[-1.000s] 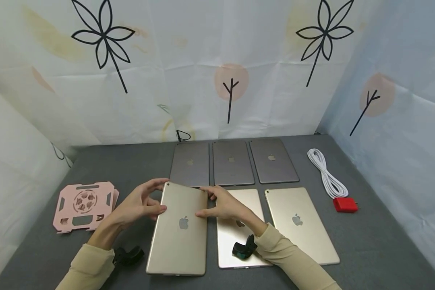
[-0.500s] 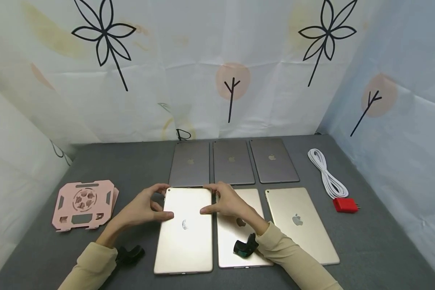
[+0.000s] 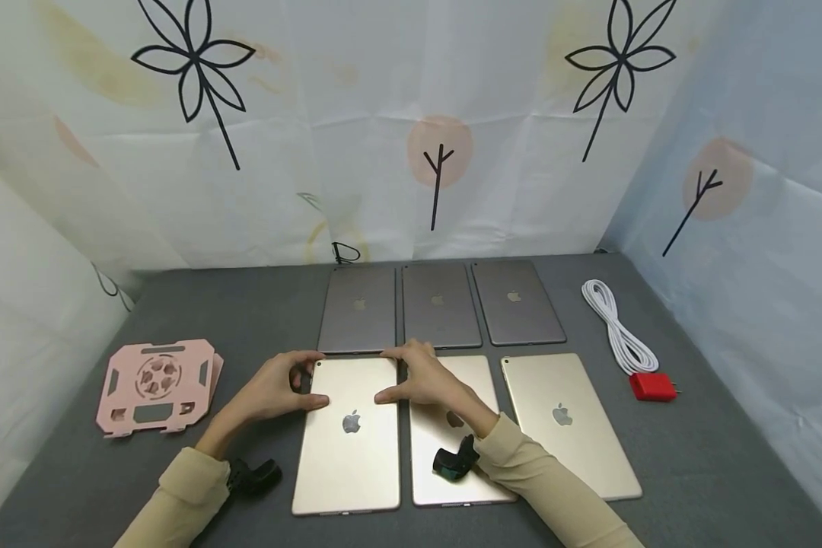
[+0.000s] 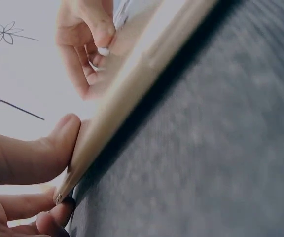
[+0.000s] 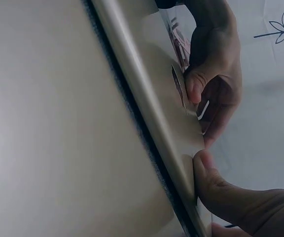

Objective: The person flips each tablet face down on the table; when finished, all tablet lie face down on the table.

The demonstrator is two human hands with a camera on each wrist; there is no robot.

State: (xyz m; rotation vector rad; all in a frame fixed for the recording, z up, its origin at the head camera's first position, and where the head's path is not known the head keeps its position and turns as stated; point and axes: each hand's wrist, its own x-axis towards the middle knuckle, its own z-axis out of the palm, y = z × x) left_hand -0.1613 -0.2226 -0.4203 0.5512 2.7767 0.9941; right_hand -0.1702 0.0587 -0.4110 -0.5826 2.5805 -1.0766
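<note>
A gold tablet (image 3: 349, 472), its back with the apple logo facing up, lies at the front left of a row of three gold tablets. My left hand (image 3: 270, 392) grips its far left corner, thumb on the back; in the left wrist view the fingertips (image 4: 60, 215) curl at the corner's edge. At the far right corner, my right hand (image 3: 425, 377) pinches the same tablet, its thumb (image 5: 206, 170) on the back. Beneath my right wrist lies the middle gold tablet (image 3: 433, 457), partly hidden by hand and sleeve. To the right is the third gold tablet (image 3: 578, 441).
Three dark grey tablets, left (image 3: 359, 323), middle (image 3: 440, 320) and right (image 3: 517, 316), lie in the back row. A pink cut-out plate (image 3: 192, 369) sits at left. On the right are a coiled white cable (image 3: 619, 339) and a red charger plug (image 3: 652, 387). Grey cloth (image 3: 260, 304) covers the table.
Both hands have lowered the left gold tablet from a raised tilt to flat, shifting it slightly right into line with the others. Over the last half second it has barely moved.
</note>
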